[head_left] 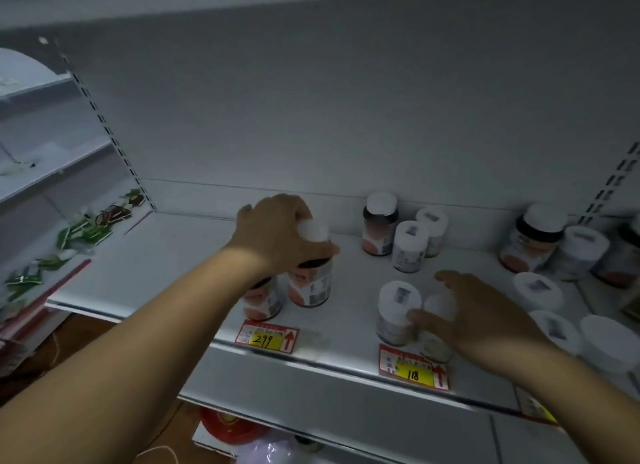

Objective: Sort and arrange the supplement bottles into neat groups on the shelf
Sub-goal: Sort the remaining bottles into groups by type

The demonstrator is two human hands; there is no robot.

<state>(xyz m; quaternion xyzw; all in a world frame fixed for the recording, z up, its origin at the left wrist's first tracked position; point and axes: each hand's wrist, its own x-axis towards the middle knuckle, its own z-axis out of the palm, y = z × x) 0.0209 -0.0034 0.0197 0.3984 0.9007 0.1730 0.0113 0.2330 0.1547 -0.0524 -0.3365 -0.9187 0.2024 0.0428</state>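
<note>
My left hand [277,235] grips the white cap of a dark supplement bottle with an orange label [310,285], standing near the shelf's front. A matching bottle [263,301] stands just left of it, partly under my wrist. My right hand [478,318] is closed around a small white-capped bottle [437,342] beside a grey-labelled white-capped bottle [396,313]. Further back stand another dark orange-labelled bottle [380,226] and two white bottles [410,245]. Several more bottles [540,242] cluster at the right.
The white shelf [166,255] carries price tags reading 299 [266,337] and 18 [414,368] on its front edge. Green packets [86,231] lie on the neighbouring shelf at left. A red object [225,425] sits on a lower level.
</note>
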